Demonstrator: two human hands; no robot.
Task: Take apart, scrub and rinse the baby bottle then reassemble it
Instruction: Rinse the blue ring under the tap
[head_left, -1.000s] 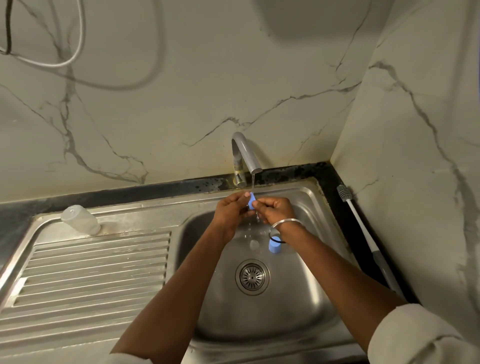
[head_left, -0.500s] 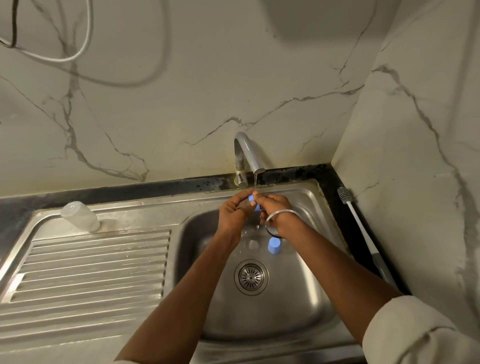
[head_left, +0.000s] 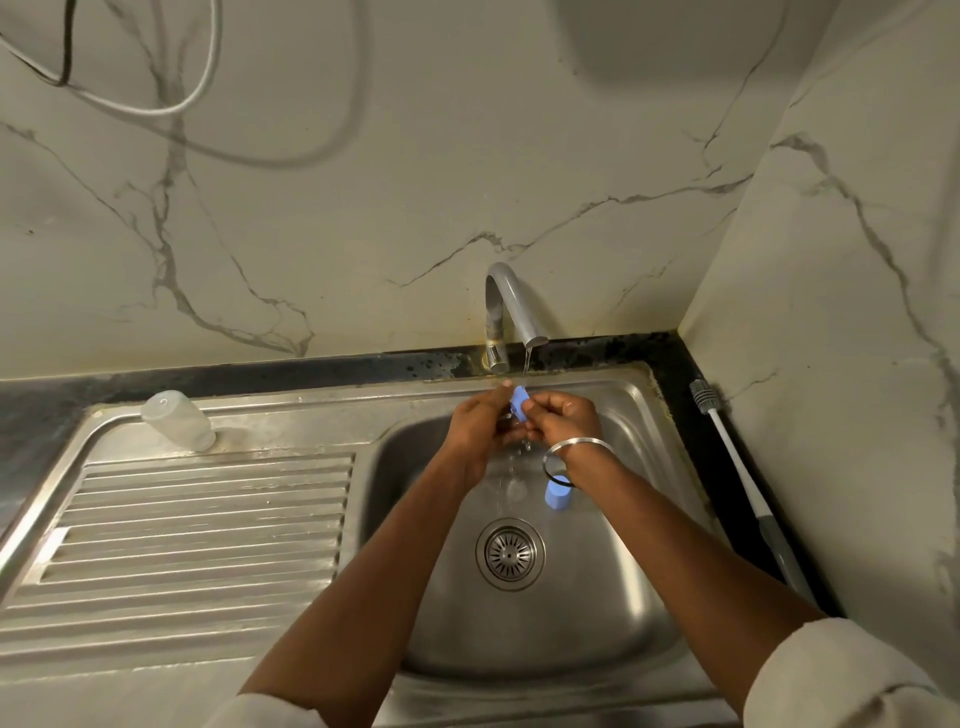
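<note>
Under the running tap (head_left: 511, 306), both hands hold a small blue bottle part (head_left: 519, 401) in the stream of water. My left hand (head_left: 480, 423) grips it from the left, my right hand (head_left: 563, 415) pinches it from the right. A second blue part (head_left: 557, 493), cap-shaped, stands in the sink basin (head_left: 613, 597) just below my right wrist. The clear bottle body (head_left: 178, 420) lies on its side at the back left of the drainboard (head_left: 197, 530). A bottle brush (head_left: 737, 467) with a white handle lies on the dark counter strip at the right wall.
The drain strainer (head_left: 510, 554) sits in the middle of the basin. Marble-patterned walls close in behind and to the right. Cables (head_left: 171, 104) hang on the wall at upper left. A metal bangle (head_left: 576, 446) circles my right wrist.
The hands have kept turning the blue part under the water, staying under the tap; the blue part shows more between the fingers now. The view shifted slightly.
</note>
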